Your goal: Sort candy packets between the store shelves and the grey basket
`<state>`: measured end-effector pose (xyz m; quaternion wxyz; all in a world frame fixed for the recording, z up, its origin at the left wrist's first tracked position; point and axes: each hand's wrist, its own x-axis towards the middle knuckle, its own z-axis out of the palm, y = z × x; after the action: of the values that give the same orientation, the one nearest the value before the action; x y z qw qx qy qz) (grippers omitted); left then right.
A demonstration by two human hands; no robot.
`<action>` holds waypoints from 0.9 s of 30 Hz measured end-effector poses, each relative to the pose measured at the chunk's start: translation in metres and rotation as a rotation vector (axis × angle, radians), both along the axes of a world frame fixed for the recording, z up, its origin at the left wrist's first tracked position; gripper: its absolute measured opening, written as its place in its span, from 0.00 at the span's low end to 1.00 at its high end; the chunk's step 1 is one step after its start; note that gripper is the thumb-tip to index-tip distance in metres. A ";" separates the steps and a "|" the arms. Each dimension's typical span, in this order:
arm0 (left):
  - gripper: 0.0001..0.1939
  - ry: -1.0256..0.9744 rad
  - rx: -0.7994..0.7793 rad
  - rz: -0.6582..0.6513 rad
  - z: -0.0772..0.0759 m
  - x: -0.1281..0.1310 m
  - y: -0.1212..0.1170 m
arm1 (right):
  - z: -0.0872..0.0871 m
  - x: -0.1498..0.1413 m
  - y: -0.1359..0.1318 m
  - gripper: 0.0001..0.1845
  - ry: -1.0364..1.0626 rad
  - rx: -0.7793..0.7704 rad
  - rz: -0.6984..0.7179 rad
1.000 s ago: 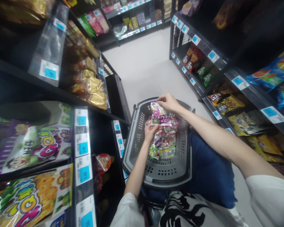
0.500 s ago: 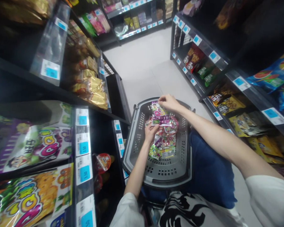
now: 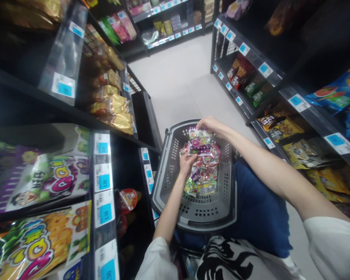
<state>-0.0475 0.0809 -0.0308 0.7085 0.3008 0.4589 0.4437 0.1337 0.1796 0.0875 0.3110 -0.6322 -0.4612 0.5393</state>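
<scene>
Hands [image 3: 198, 144] pinch glossy, flat, rectangular candy packet [image 3: 200, 142].

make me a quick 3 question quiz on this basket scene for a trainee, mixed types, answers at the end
1. True or false: only the right hand touches the purple-and-white snack packet.
2. The grey shopping basket contains: A) bottles; B) bagged snacks; C) shoes.
3. Fill in: the gold-wrapped packets are on the person's ____ side.

Key: 1 false; 2 B; 3 left.
</scene>
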 end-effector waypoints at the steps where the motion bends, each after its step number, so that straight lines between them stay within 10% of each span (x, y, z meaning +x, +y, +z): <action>1: 0.18 -0.002 -0.002 0.003 0.001 0.000 0.000 | 0.001 0.000 0.000 0.03 0.009 -0.013 -0.014; 27: 0.18 -0.015 0.005 0.012 0.005 -0.001 -0.001 | 0.001 0.003 0.000 0.05 0.077 0.033 -0.013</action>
<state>-0.0481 0.0802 -0.0261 0.7088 0.2963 0.4542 0.4512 0.1362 0.1798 0.0884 0.3423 -0.6090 -0.4536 0.5534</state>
